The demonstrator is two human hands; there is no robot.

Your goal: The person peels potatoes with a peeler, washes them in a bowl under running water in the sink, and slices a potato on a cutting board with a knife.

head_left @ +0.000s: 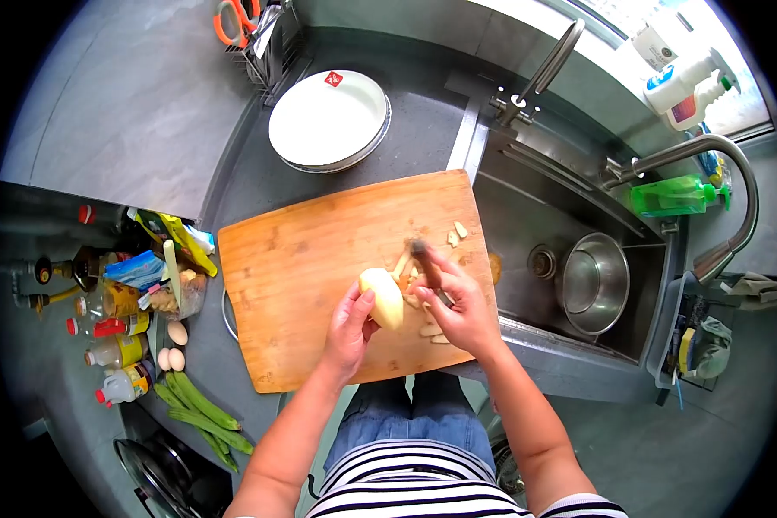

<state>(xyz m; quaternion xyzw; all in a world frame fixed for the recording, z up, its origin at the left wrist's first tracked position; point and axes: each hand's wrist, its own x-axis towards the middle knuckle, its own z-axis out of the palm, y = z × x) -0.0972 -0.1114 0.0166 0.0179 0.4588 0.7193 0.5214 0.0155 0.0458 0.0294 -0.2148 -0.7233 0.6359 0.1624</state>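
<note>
My left hand [351,326] is closed around a pale yellow peeled potato [382,299], holding it above the wooden cutting board [302,250]. In my right hand [464,302], just to the right of the potato, is a small dark peeler [420,249], partly hidden by the fingers and blurred. Pale strips of peel [432,330] lie on the board under and around my right hand. A few small bits [459,230] are near the board's upper right corner.
Right of the board is a sink [518,207] with a steel bowl [597,283] and a faucet [734,151]. Stacked white plates [328,119] stand behind the board. On the left are eggs [174,356], long green vegetables [203,406] and bottles [129,382]. A brown round item [495,268] peeks out at the board's right edge.
</note>
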